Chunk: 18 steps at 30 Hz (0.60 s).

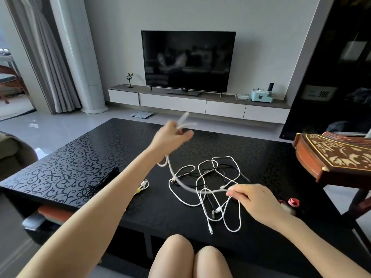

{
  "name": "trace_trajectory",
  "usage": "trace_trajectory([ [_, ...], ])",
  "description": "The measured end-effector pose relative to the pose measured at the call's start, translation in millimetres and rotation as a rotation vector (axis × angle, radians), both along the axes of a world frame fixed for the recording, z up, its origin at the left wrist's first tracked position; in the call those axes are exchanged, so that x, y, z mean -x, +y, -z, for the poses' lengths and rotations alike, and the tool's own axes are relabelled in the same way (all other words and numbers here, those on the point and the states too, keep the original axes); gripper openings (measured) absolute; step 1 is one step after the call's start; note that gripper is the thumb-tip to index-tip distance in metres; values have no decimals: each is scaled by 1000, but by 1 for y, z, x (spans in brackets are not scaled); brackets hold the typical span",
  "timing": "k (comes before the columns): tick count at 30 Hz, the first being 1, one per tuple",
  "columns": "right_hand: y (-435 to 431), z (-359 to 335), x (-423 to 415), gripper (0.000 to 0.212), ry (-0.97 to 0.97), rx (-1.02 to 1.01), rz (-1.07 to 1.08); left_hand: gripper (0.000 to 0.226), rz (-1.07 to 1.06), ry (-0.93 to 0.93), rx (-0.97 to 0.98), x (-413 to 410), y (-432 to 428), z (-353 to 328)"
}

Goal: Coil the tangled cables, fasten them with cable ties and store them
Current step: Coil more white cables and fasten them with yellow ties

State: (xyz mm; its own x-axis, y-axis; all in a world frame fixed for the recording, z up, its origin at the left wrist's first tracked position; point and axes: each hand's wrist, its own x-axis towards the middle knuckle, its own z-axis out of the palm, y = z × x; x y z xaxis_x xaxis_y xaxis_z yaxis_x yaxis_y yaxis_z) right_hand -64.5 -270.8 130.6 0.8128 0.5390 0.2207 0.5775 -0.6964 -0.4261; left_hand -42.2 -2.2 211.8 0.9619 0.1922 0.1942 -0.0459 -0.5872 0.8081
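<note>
**White lead drawn out of the tangle**

Left hand (pixel 170 135) is up, fingers curled round the blurred end of a white cable (pixel 216 191). Right hand (pixel 253 199) pinches what looks like the same run low over the black table (pixel 60 153), probably stretching one lead free before coiling. Tangle (pixel 212 177) of white and black leads lies just left of the right hand, below the left. Pink rolls (pixel 294 202), likely ties, are just right of the right hand.

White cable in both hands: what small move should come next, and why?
Probably raise the left hand further to draw the white cable free, since its span to the right hand runs through the tangle on the table.
</note>
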Motion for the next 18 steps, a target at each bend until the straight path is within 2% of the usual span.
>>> trace_trajectory([
  [3, 19, -30, 6, 18, -160, 57, -86, 63, 296, 358, 166, 10, -27, 6],
  [6, 33, -56, -1, 19, -306, -8, -25, 79, 497, 527, 392, 23, -46, 18],
  [8, 39, -69, -8, 23, -366, -37, 27, 63, 590, 545, 456, 29, -51, 26],
  [11, 51, -74, -10, 30, -370, -59, 29, 20, 597, 497, 523, 34, -56, 31],
  [15, 58, -80, -10, 34, -376, -104, 49, 23, 526, 443, 627, 34, -57, 34],
  [18, 59, -86, -13, 31, -373, -102, 75, 23, 543, 434, 610, 34, -54, 35],
])
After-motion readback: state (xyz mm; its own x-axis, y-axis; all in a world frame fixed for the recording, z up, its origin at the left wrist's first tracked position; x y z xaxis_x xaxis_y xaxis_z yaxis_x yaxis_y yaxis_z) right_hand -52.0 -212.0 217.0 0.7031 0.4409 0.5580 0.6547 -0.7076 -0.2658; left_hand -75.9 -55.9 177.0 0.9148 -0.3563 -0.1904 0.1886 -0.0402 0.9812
